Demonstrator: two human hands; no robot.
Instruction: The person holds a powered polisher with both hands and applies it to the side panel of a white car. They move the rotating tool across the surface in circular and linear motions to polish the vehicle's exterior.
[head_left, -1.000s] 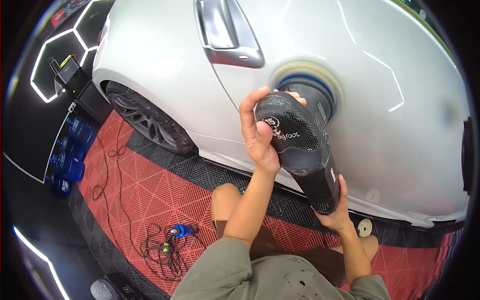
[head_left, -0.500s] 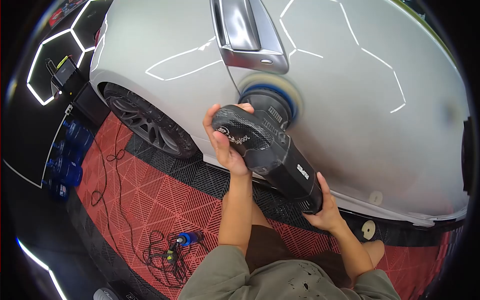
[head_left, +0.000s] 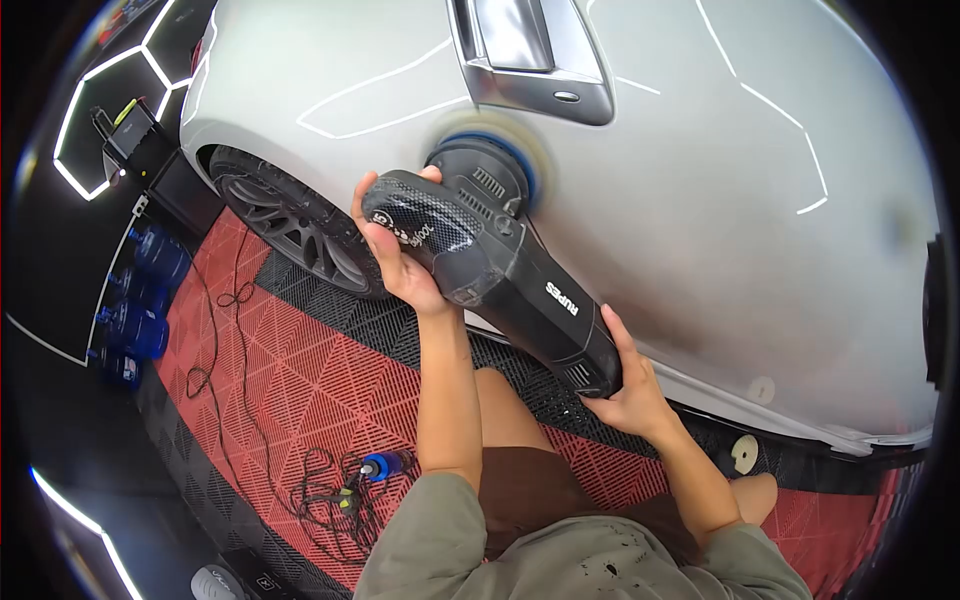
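A black polisher [head_left: 500,265] marked RUPES is held slantwise against the silver car [head_left: 660,190]. My left hand [head_left: 400,255] is wrapped round its head end, thumb and fingers on either side. At the rear end of the body, my right hand [head_left: 635,385] grips the handle from below and the side. The round pad [head_left: 535,165], pale with a blue backing, lies on the panel just below the door handle [head_left: 540,80]; its rim is blurred by motion. Part of the pad is hidden behind the polisher head.
A wheel [head_left: 290,220] is at the left of the panel. On the red and black floor tiles lie a blue bottle [head_left: 380,466], a tangled cord [head_left: 325,500] and a pale round pad [head_left: 744,455]. Blue water jugs [head_left: 140,325] and a black cart [head_left: 165,180] line the left side.
Both hands and the polisher have shifted left across the panel and slightly upward in the view. The door handle now sits higher and further right in the picture.
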